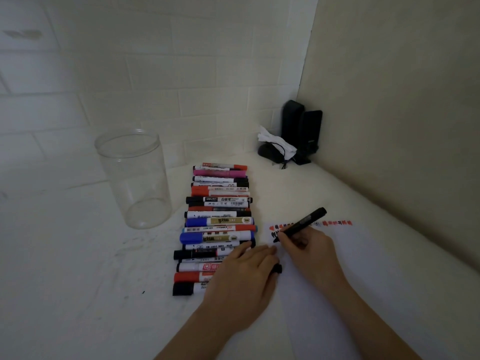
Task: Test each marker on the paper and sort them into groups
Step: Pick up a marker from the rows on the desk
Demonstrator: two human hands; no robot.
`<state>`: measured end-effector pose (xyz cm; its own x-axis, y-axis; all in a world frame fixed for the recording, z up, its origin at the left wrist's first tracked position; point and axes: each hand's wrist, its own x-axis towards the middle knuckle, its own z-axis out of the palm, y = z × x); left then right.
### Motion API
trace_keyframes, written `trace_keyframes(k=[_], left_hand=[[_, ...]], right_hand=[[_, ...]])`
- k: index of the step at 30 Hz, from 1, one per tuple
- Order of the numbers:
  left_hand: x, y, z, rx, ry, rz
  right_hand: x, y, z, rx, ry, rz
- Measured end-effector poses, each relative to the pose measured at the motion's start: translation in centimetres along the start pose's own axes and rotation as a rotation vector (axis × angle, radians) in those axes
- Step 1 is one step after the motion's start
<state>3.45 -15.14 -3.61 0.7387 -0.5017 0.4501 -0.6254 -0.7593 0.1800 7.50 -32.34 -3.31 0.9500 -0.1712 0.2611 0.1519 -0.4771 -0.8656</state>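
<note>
Black marker (302,224) gripped in right hand (306,241), fingers curled round lower barrel, tip down on paper (363,268) at its 10 o'clock corner, w/ black scribbles under the tip. Long axis tilted: tip toward 8 o'clock, back end up toward 2 o'clock. Red test marks (336,222) along the paper's far edge, just beyond the pen.

Left hand (244,276) at 9 o'clock of right hand, nearly touching it; palm down, fingers fairly straight, lying across near end of marker row (218,224) and the paper's left edge. Small black piece (277,268), prob. the cap, poking out at thumb side; pinched or just lying under the hand, can't tell.

Row runs 12 to 6 o'clock, each pen lying crosswise, 9 to 3. Left hand nearer the row, already on it; right hand busy w/ pen.

Judgement: testing step in hand, black pen clearly writes. Next prob. recap, set aside into a group. No separate groups visible yet, so early in sorting.

Clear jar (133,178) upright on counter (65,281) at 9 o'clock of the row, nothing visible inside.
</note>
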Motion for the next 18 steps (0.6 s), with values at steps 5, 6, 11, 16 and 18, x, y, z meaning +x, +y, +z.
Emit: trace_keyframes(k=[5, 6, 11, 16, 18], left_hand=[[-0.09, -0.04, -0.07, -0.009, 0.000, -0.002], [-0.05, -0.06, -0.12, -0.013, 0.001, -0.002], [-0.07, -0.10, -0.13, -0.046, 0.016, 0.002], [-0.11, -0.24, -0.01, -0.050, 0.013, -0.002], [-0.14, -0.28, -0.03, -0.057, 0.007, -0.009]], right_hand=[[0.06, 0.22, -0.09, -0.004, 0.037, -0.005], [0.07, 0.22, -0.12, 0.009, 0.039, -0.002], [-0.15, 0.17, -0.03, 0.005, -0.008, -0.015], [-0.04, 0.35, -0.16, 0.000, 0.015, -0.023], [0.00, 0.47, -0.19, 0.025, 0.007, -0.003]])
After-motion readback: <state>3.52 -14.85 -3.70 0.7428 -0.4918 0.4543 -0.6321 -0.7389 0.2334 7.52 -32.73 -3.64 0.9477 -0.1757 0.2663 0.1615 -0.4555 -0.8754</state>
